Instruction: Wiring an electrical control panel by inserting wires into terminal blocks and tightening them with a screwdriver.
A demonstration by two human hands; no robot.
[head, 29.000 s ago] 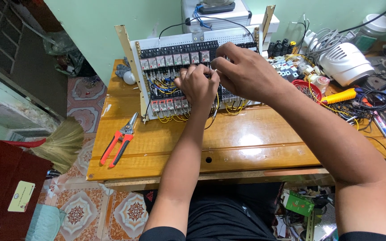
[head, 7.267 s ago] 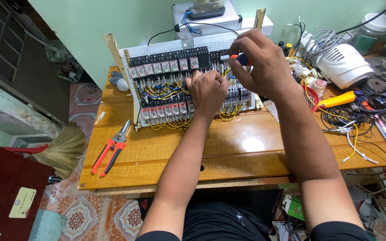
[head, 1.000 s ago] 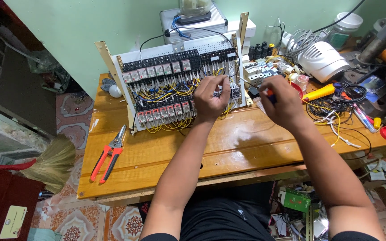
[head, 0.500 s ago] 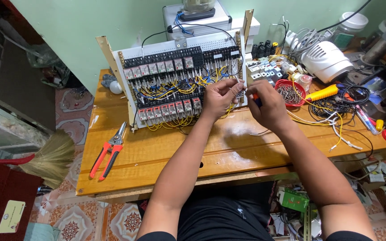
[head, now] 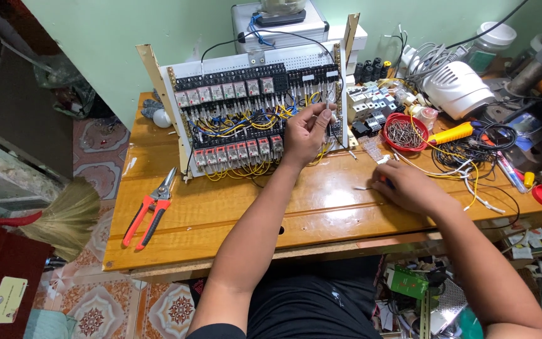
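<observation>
Small cream rectangular card (head: 7,299) — bottom-left, on floor.

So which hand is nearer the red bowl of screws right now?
Right. The right hand rests on the table just below the red bowl, apart from it; the left hand is farther off, up at the relay panel.

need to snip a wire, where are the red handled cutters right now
In the head view the red-handled cutters lie flat on the wooden table at its left end, below the lower left corner of the relay panel and clear of both hands.
</observation>
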